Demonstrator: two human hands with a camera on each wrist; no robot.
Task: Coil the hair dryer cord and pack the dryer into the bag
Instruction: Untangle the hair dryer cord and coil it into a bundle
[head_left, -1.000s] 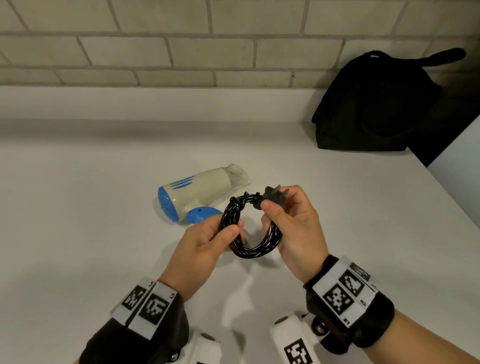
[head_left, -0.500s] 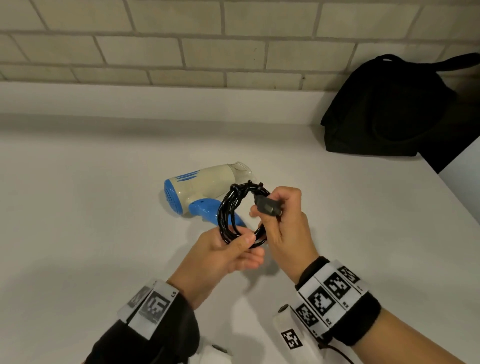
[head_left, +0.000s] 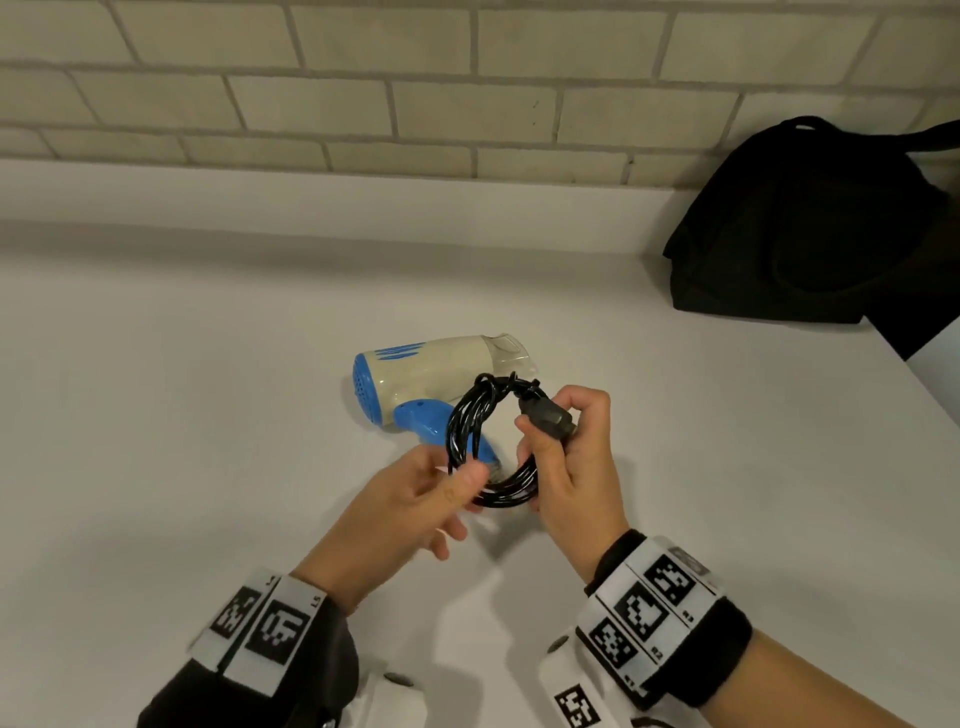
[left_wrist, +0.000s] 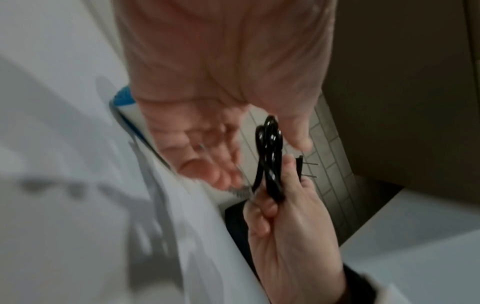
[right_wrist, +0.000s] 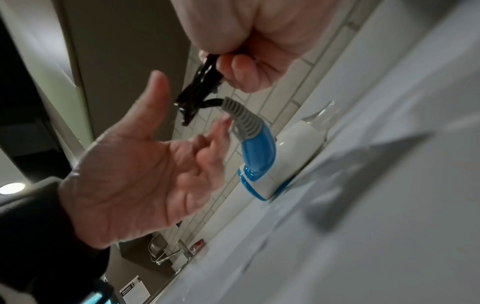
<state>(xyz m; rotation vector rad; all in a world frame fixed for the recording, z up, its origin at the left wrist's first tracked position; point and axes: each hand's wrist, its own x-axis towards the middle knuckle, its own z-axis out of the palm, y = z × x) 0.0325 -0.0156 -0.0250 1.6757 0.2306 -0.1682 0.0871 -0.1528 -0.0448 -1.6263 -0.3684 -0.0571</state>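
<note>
The hair dryer (head_left: 441, 382) lies on its side at frame centre on the white counter (head_left: 208, 415), the black bag (head_left: 810, 234) at upper right; it looks light, hard and smooth, best taken by its blue handle, while the springy cord coil (head_left: 488, 447) wants to unwind. The right hand (head_left: 571, 457) grasps coil and plug (head_left: 545, 415) together. Compared with half a second earlier, the left hand (head_left: 410, 499) has released its pinch, fingers now spread beside the coil
</note>
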